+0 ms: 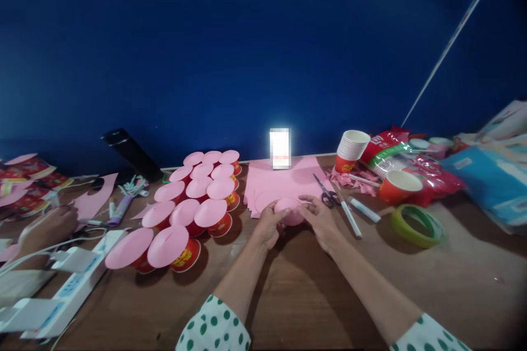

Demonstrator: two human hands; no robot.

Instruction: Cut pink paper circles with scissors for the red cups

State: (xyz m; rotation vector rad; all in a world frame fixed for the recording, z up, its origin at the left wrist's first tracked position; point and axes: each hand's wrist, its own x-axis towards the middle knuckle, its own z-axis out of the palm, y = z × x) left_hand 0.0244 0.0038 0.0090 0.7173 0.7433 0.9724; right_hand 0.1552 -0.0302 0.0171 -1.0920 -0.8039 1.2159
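Between my two hands is a round pink paper disc [289, 209]. My left hand [269, 227] pinches its left edge, and my right hand [319, 220] grips its right edge with thumb and fingers. Just behind lies a stack of pink paper sheets [284, 178], with a bright, pixelated phone-like screen [280, 148] standing at its far edge. Dark-handled scissors [328, 196] rest close to my right hand. To the left stand several upturned red paper cups [186, 255], each topped with a pink disc [168, 247].
At right are stacked paper cups [351, 151], a single cup [400, 186], a red plastic bag [387, 148], green tape [417, 225], a marker [364, 209] and a blue package [486, 181]. On the left are a power strip [78, 285], a black bottle [132, 153] and another person's hand [47, 230].
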